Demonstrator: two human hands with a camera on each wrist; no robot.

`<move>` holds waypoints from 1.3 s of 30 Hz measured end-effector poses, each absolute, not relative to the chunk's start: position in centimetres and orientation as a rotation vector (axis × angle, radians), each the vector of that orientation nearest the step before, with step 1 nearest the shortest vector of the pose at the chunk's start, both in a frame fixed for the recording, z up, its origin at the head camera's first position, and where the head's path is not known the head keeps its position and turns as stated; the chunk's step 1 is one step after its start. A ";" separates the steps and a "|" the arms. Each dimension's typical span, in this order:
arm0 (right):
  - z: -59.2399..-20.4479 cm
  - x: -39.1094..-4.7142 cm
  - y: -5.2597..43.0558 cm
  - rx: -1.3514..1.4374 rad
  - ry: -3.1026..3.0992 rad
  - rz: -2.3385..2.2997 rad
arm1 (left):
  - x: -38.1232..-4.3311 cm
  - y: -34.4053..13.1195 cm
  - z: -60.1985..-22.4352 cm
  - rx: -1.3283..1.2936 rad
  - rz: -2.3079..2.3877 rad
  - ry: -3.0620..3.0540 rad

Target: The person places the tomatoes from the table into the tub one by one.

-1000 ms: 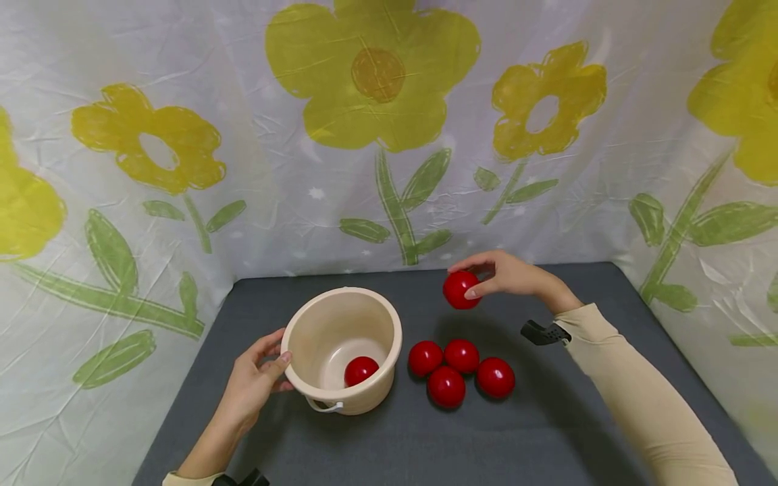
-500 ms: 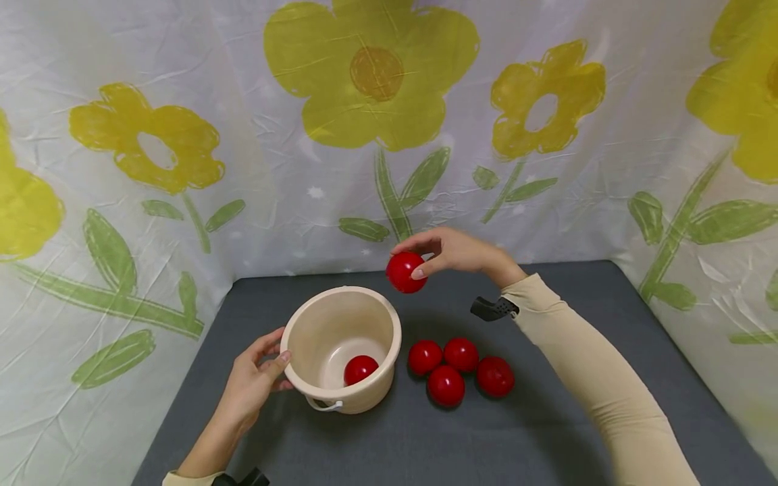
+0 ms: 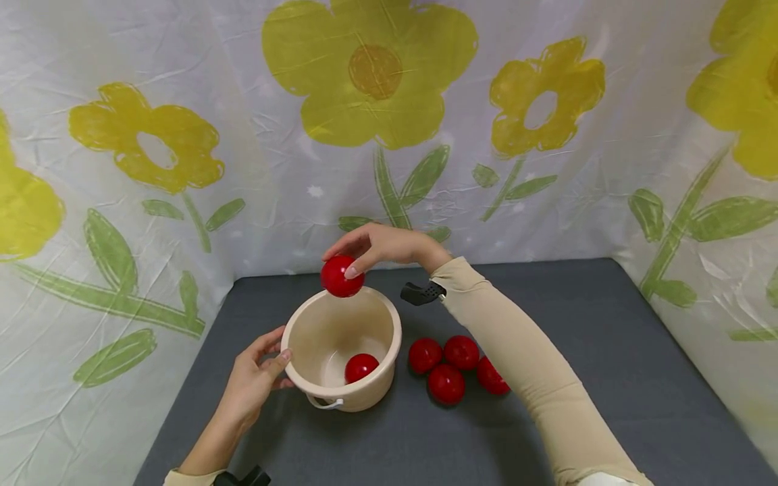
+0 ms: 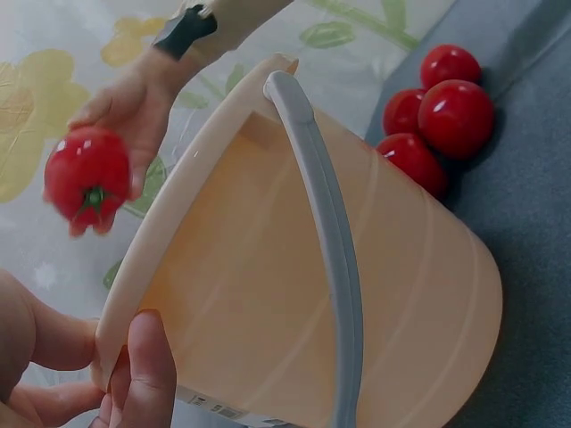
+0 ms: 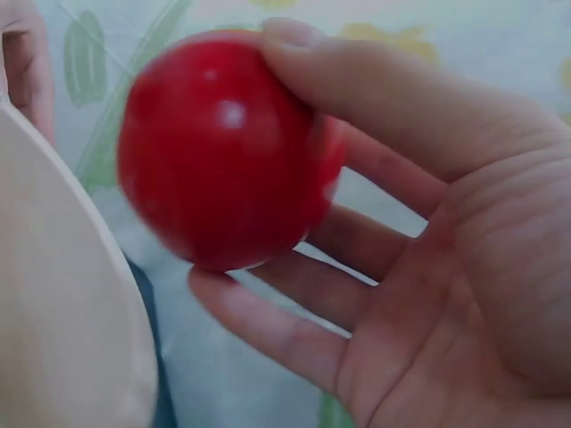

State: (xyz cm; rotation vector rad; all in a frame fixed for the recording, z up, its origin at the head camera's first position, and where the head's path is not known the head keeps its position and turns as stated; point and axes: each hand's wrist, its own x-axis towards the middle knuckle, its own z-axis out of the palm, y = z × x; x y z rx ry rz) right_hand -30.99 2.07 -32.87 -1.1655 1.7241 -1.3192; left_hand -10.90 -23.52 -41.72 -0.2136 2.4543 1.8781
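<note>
My left hand [image 3: 252, 378] holds the left rim of a cream plastic bucket [image 3: 316, 337], thumb and fingers on either side of the lip in the left wrist view. Above the bucket's far rim, my right hand [image 3: 392, 244] grips a shiny red tomato [image 3: 339, 280] between thumb and fingers. Its green stem end shows in the left wrist view, facing down. Another tomato [image 3: 361, 367] lies at the bottom of the bucket. The bucket tilts slightly toward me, its pale handle [image 4: 326, 205] hanging down the near side.
Several more tomatoes [image 3: 446, 386] sit grouped on the dark grey tabletop [image 3: 462, 445], right of the bucket. My right forearm [image 3: 523, 358] partly covers one of them. A flower-print curtain [image 3: 267, 189] rises behind the table and along both sides.
My right hand has carried the tomato leftward from over the right of the table to above the bucket. The left hand and bucket have stayed in place.
</note>
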 end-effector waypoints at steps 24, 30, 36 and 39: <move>-39.2 -28.9 -4.8 -1.072 1.573 -1.034 | -10.9 -23.4 -41.5 -0.271 1.850 2.447; -40.6 -28.6 -5.4 -1.126 1.569 -0.968 | -10.9 -23.4 -41.6 -0.275 1.856 2.442; -40.9 -28.1 -5.5 -1.121 1.586 -0.931 | -11.0 -23.5 -41.7 -0.268 1.856 2.453; -40.8 -28.1 -5.4 -1.120 1.574 -0.944 | -11.0 -23.5 -41.7 -0.260 1.859 2.453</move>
